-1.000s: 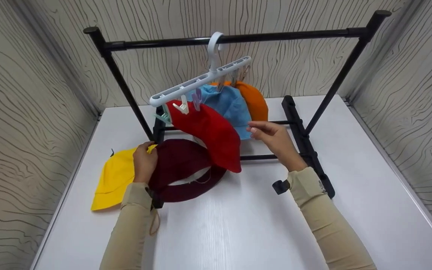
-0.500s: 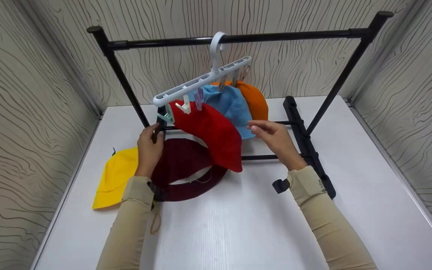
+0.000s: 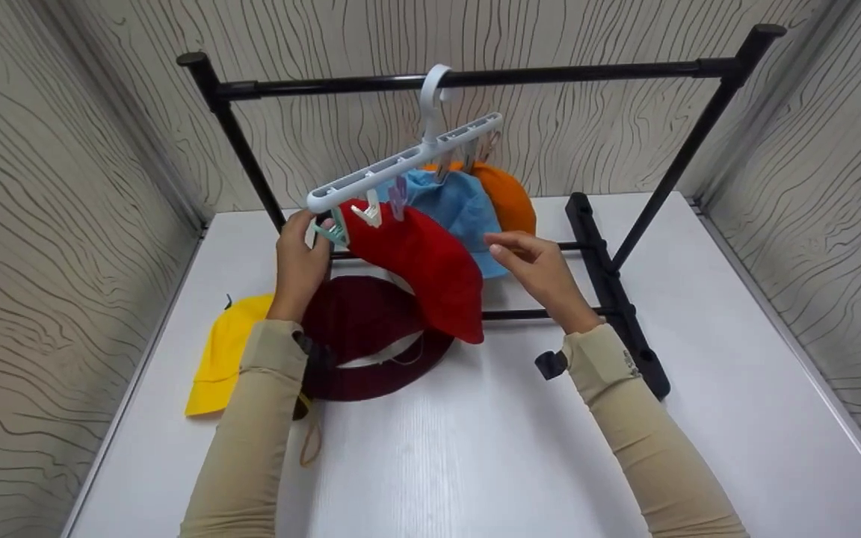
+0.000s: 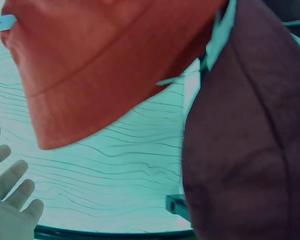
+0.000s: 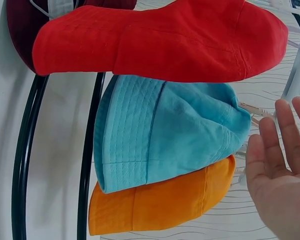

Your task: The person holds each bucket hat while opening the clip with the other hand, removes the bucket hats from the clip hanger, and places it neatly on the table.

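Left of centre, our raised left hand (image 3: pixel 300 263) meets a pale-green plastic clip (image 3: pixel 331 231), grip unclear; right of centre, our right hand (image 3: pixel 539 270) is free, fingers relaxed.

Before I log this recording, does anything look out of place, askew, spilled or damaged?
Yes: the white clip hanger looks askew. In the head view it slants across the black top rail rather than lining up with it, though I cannot tell tilt from turn. No spill or damage is visible.
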`<state>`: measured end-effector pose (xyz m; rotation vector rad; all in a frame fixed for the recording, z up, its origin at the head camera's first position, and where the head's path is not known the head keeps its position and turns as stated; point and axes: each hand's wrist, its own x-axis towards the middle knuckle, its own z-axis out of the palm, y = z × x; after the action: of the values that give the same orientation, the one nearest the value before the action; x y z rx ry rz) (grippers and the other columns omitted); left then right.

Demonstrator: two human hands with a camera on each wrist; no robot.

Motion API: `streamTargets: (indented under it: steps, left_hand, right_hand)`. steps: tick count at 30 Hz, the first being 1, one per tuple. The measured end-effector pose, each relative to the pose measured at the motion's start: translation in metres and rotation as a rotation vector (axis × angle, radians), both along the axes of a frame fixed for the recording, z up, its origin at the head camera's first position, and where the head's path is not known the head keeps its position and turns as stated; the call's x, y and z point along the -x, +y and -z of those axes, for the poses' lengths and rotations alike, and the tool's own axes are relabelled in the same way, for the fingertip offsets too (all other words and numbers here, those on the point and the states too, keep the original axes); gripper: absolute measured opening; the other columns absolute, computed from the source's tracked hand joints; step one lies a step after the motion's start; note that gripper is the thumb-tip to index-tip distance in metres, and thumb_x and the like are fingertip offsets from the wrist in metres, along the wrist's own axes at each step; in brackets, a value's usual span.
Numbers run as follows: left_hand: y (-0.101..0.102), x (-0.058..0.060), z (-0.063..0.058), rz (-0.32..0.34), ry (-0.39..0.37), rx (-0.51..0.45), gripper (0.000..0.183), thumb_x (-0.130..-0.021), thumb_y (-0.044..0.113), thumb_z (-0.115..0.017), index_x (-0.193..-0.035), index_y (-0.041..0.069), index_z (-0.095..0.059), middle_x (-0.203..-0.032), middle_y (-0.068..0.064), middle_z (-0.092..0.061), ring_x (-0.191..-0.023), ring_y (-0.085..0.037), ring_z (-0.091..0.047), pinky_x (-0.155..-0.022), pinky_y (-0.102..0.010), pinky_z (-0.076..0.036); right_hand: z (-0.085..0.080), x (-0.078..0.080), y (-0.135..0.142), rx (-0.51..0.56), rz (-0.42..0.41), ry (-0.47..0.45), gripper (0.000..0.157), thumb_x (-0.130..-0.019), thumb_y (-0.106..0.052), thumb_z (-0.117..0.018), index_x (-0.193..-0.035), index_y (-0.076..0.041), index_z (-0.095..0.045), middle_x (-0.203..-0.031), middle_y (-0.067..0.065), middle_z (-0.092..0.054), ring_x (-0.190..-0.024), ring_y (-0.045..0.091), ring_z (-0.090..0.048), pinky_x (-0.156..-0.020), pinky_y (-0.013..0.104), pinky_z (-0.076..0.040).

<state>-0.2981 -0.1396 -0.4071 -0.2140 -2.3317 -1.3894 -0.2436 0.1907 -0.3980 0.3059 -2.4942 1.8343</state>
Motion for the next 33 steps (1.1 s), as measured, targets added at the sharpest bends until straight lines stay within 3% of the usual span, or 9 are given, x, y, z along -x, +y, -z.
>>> streamTargets:
  steps: [10,17,22,26,29,33]
  left_hand:
    - [0.008,0.009,-0.02,0.077,-0.012,-0.056,0.036,-0.097,0.011,-0.056,-0.131,0.002,-0.055,-0.132,-0.015,-0.058,-0.128,-0.024,-0.049,-0.114,-0.038,-0.033]
    - [0.015,0.011,-0.029,0.155,0.007,-0.125,0.03,-0.095,0.013,-0.058,-0.121,-0.003,-0.062,-0.116,-0.018,-0.066,-0.1,-0.017,-0.058,-0.09,-0.027,-0.046]
    - [0.022,0.012,-0.035,0.17,-0.029,-0.071,0.032,-0.097,0.015,-0.056,-0.124,-0.003,-0.06,-0.116,-0.019,-0.066,-0.091,-0.017,-0.057,-0.083,-0.025,-0.046]
    - [0.028,0.011,-0.04,0.191,-0.069,-0.061,0.038,-0.096,0.021,-0.06,-0.127,0.001,-0.059,-0.119,-0.016,-0.066,-0.102,-0.02,-0.06,-0.094,-0.031,-0.048]
    - [0.03,0.01,-0.044,0.208,-0.103,-0.078,0.039,-0.096,0.021,-0.06,-0.129,0.001,-0.058,-0.126,-0.015,-0.063,-0.119,-0.021,-0.056,-0.106,-0.035,-0.043]
    - [0.034,0.009,-0.049,0.233,-0.159,-0.105,0.037,-0.097,0.019,-0.057,-0.13,0.001,-0.057,-0.129,-0.016,-0.061,-0.119,-0.022,-0.056,-0.108,-0.037,-0.041]
  right_hand:
    - [-0.004,0.004,-0.009,-0.014,-0.012,0.043,0.038,-0.095,-0.032,-0.061,-0.127,-0.012,-0.062,-0.131,0.003,-0.061,-0.12,0.018,-0.053,-0.108,0.037,-0.04]
    - [-0.005,0.009,-0.016,-0.014,-0.018,0.069,0.037,-0.095,-0.025,-0.061,-0.128,-0.008,-0.061,-0.131,0.007,-0.06,-0.12,0.02,-0.054,-0.105,0.036,-0.042]
    - [-0.009,0.009,-0.022,-0.033,-0.024,0.058,0.04,-0.095,-0.028,-0.06,-0.131,-0.01,-0.059,-0.133,0.006,-0.059,-0.122,0.021,-0.053,-0.105,0.037,-0.043]
    - [-0.012,0.01,-0.027,-0.055,-0.026,0.056,0.041,-0.096,-0.03,-0.059,-0.132,-0.013,-0.058,-0.134,0.003,-0.058,-0.124,0.019,-0.051,-0.107,0.037,-0.041]
    - [-0.014,0.012,-0.03,-0.063,-0.032,0.069,0.04,-0.096,-0.03,-0.059,-0.132,-0.013,-0.058,-0.134,0.003,-0.058,-0.124,0.019,-0.051,-0.108,0.038,-0.04]
    - [-0.016,0.013,-0.034,-0.067,-0.043,0.083,0.041,-0.096,-0.029,-0.06,-0.132,-0.011,-0.058,-0.134,0.003,-0.059,-0.124,0.019,-0.051,-0.109,0.04,-0.039]
